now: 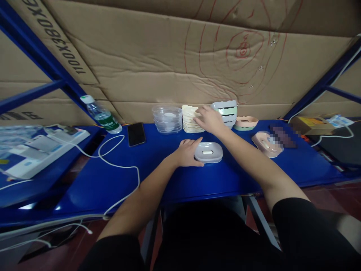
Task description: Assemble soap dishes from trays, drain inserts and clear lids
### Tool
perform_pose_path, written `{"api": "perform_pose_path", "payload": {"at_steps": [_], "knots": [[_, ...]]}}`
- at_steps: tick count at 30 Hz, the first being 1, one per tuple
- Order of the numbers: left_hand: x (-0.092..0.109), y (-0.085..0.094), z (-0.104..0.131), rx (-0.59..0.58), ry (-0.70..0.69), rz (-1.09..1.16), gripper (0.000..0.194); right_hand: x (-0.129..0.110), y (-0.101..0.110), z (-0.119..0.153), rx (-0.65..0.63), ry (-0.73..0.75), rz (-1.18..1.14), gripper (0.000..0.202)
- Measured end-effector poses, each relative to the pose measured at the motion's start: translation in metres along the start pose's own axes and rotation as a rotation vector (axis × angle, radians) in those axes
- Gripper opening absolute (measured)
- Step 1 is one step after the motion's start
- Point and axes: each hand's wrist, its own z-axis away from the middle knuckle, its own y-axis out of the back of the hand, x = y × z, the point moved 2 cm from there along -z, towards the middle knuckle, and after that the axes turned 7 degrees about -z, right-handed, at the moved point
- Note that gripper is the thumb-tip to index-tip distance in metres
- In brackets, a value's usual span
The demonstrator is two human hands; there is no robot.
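A grey oval soap dish [216, 153] with a white bar in its middle lies on the blue table. My left hand [186, 153] grips its left end, thumb along the front edge and forefinger at the back. My right hand [211, 119] reaches over the right side of a stack of cream wavy-edged trays [192, 126], fingers apart, fingertips at the upper trays. Whether it grips one is hard to see. Right behind that hand stands a stack of grey and green wavy-edged dishes [228, 111]. Clear plastic oval dishes [167, 122] are stacked left of the cream ones.
Pink and green dishes [246, 122] sit farther right, with a pink soap dish [265, 143] nearer me. To the left are a phone [136, 134], a water bottle [104, 117] and a white cable [121, 165]. A cardboard wall [146, 67] closes off the back.
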Motion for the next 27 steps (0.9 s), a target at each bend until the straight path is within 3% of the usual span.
{"api": "perform_pose_path", "payload": {"at_steps": [7, 12, 16, 21, 24, 27], "knots": [[0.002, 0.003, 0.002, 0.013, -0.030, 0.024, 0.131, -0.070, -0.021, -0.047, -0.022, 0.316, 0.163, 0.037], [0.000, 0.001, 0.001, 0.029, -0.060, 0.021, 0.123, -0.084, -0.042, -0.067, -0.052, 0.224, 0.143, 0.033], [-0.002, -0.001, -0.001, 0.028, -0.069, 0.022, 0.120, -0.082, -0.044, -0.071, -0.078, 0.157, 0.039, 0.033], [-0.002, 0.000, 0.002, 0.028, -0.060, 0.024, 0.126, -0.087, -0.030, -0.071, 0.001, 0.138, -0.083, 0.036], [-0.003, 0.001, 0.004, 0.021, -0.055, 0.059, 0.141, -0.086, -0.009, -0.058, 0.146, 0.194, -0.195, 0.039], [-0.007, 0.002, 0.003, 0.059, -0.032, 0.125, 0.148, -0.067, 0.017, -0.026, 0.331, 0.219, -0.363, 0.049]]}}
